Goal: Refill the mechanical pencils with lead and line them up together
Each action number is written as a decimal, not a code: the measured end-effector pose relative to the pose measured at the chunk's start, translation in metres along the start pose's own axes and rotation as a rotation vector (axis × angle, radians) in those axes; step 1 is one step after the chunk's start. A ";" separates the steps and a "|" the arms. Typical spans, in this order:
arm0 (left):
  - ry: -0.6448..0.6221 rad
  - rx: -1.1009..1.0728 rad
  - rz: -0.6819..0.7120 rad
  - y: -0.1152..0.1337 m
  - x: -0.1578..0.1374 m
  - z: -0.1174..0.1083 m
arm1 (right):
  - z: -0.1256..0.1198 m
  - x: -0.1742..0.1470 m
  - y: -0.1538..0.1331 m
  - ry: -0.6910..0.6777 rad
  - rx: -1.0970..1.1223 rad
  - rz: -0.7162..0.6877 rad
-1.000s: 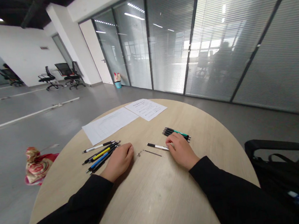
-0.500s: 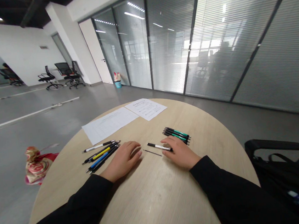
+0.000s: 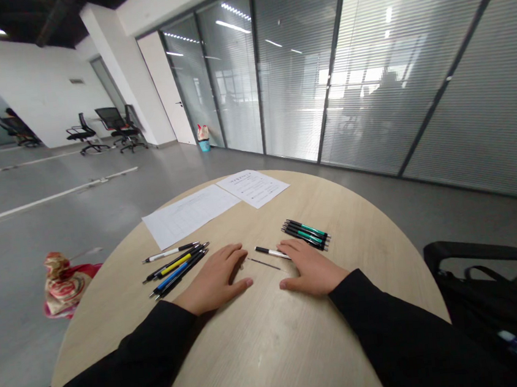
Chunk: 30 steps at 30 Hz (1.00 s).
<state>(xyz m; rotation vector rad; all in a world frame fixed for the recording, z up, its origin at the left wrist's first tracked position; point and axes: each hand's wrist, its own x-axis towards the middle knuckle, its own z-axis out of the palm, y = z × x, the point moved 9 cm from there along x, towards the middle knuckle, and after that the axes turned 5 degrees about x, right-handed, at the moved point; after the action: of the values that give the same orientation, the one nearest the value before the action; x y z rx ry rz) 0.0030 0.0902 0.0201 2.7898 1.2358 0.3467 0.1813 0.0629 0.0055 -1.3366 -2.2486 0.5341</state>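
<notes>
My left hand (image 3: 216, 280) rests on the round wooden table (image 3: 266, 353) with its thumb held apart from the fingers, holding nothing. Across from it my right hand (image 3: 311, 266) is spread too; its fingertips cover one end of a white pen (image 3: 267, 251) with a black tip. Between the hands lies a thin dark pen refill (image 3: 264, 263). Several black-and-green pens (image 3: 306, 233) are lined up just beyond my right hand. To the left of my left hand is a loose group with a white pen (image 3: 167, 253), a yellow pen (image 3: 176, 264), a blue pen (image 3: 175, 276) and dark ones.
Two printed sheets, a wide one (image 3: 191, 213) and a smaller one (image 3: 254, 188), lie at the table's far side. A patterned bag (image 3: 67, 287) is on the floor at left. Close to the table's right edge stands a black chair (image 3: 477, 256) with things on it.
Both thumbs have moved toward me, away from the fingers. My right fingers have shifted slightly and now hide more of the white pen's end. Pens and papers stay put.
</notes>
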 end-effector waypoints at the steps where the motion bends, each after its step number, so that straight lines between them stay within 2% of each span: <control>1: 0.002 -0.002 0.002 0.000 0.000 0.000 | 0.000 0.000 0.001 0.000 0.000 0.004; 15: 0.022 -0.023 0.021 0.004 0.000 -0.003 | -0.009 0.001 0.000 0.101 -0.054 -0.004; 22: 0.029 0.027 0.070 0.014 0.001 -0.004 | -0.015 0.001 0.003 0.159 -0.138 0.084; 30: 0.018 0.119 0.139 0.027 0.001 -0.002 | -0.008 0.002 0.011 0.121 -0.182 0.135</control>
<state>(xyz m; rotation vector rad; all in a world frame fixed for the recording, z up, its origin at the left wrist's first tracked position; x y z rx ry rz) 0.0226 0.0727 0.0265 2.9888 1.1041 0.3173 0.1925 0.0705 0.0064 -1.5753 -2.1608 0.2892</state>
